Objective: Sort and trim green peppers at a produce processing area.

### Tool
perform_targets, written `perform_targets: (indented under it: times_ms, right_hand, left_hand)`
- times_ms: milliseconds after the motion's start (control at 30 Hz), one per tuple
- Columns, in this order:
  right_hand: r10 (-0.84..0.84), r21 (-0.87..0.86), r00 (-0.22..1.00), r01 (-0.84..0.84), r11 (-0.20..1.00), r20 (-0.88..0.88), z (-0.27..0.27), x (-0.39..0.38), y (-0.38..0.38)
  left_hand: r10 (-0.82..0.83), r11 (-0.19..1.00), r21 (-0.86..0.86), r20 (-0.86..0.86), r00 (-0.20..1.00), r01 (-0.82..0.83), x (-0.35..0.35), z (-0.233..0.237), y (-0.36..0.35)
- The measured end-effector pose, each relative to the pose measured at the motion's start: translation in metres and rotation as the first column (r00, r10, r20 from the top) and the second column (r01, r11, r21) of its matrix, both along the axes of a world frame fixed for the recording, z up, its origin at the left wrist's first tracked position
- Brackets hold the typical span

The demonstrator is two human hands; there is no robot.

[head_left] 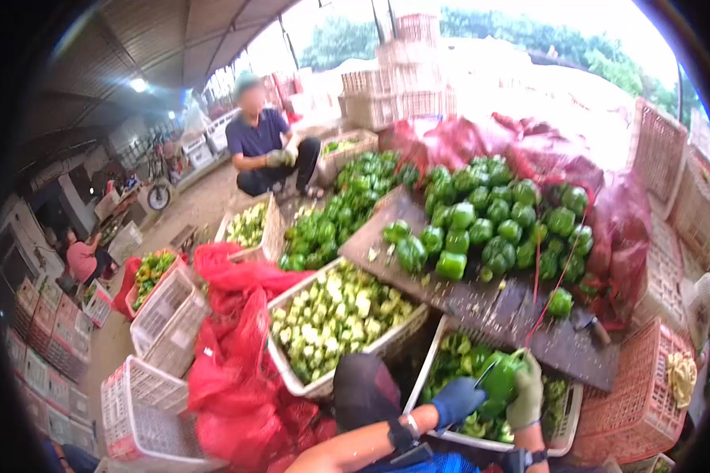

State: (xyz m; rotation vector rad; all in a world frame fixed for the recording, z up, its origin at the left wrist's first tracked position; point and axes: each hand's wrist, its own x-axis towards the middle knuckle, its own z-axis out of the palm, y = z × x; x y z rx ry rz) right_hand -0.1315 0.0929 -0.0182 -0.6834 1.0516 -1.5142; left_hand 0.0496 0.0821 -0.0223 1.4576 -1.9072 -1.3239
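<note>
My left hand (457,400), in a blue glove, is closed round a small knife (486,374) whose blade points up toward a green pepper. That large green pepper (500,383) is held by my right hand (526,392), which wears a pale green glove. Both hands are above a white crate (559,449) holding green pepper pieces. Just behind them, a dark board (481,303) carries a heap of whole green peppers (497,209). One pepper (560,303) lies apart near the board's right end, beside another knife (599,331).
A crate of pale green pepper cores (335,323) stands left of my knee. Red mesh bags (237,386) and white crates (146,406) lie farther left. A person (264,142) crouches behind; another person (83,256) sits far left. A pink crate (639,402) stands at right.
</note>
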Motion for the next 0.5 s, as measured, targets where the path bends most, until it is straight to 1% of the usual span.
perform_targets:
  times_ms: [33,67,100,133,167,200,233,300,333,367,433,467,500]
  right_hand:
    - [-0.032,-0.079,0.991,0.022,0.997,-0.128,0.003,0.002,0.007]
    - [-0.010,0.009,0.906,0.016,1.000,-0.423,0.024,0.008,0.011]
    - [0.044,0.125,0.746,0.052,0.991,-0.665,0.039,0.014,0.016]
    - [-0.031,0.060,0.610,0.127,0.990,-0.792,0.032,0.019,0.017]
    - [-0.089,-0.010,0.439,0.179,0.984,-0.894,0.019,0.021,0.014]
    - [-0.157,-0.047,0.494,0.228,0.973,-0.855,0.012,0.018,0.007]
    - [-0.182,-0.036,0.622,0.239,0.970,-0.761,0.007,0.009,0.007]
    - [-0.196,-0.007,0.834,0.225,0.974,-0.515,0.002,0.000,0.003]
    - [-0.199,-0.028,0.913,0.203,0.979,-0.355,0.002,-0.002,0.002]
    - [-0.244,0.018,0.936,0.256,0.966,-0.252,0.003,-0.002,0.002]
    - [-0.253,0.031,0.943,0.266,0.964,-0.215,-0.006,-0.013,-0.003]
    - [-0.244,0.064,0.959,0.255,0.965,-0.143,0.008,-0.011,-0.002]
    - [-0.256,0.056,0.956,0.266,0.962,-0.143,0.001,-0.013,-0.006]
  left_hand:
    - [-0.043,0.999,0.000,-0.017,0.999,0.043,0.001,-0.012,-0.004]
    - [-0.054,0.998,0.022,0.006,0.999,0.054,-0.001,-0.003,-0.006]
    - [-0.069,0.996,0.063,0.038,0.997,0.066,-0.003,0.010,-0.005]
    - [-0.088,0.993,0.078,0.040,0.995,0.085,-0.004,0.018,-0.002]
    - [-0.094,0.991,0.094,0.033,0.995,0.091,-0.007,0.026,0.001]
    - [-0.088,0.990,0.109,0.025,0.996,0.085,-0.011,0.031,-0.001]
    - [-0.126,0.990,0.068,0.055,0.990,0.123,-0.015,0.027,-0.003]
    - [-0.167,0.986,-0.003,0.119,0.979,0.168,-0.023,0.014,-0.007]
    - [-0.178,0.977,-0.089,0.170,0.969,0.195,-0.026,0.012,-0.005]
    - [-0.143,0.989,-0.023,0.132,0.981,0.148,-0.029,0.010,-0.003]
    - [-0.144,0.987,-0.049,0.190,0.971,0.156,-0.033,-0.002,-0.001]
    - [-0.132,0.990,-0.031,0.188,0.973,0.140,-0.037,-0.007,0.001]
    - [-0.125,0.991,-0.014,0.186,0.975,0.130,-0.041,-0.009,0.001]
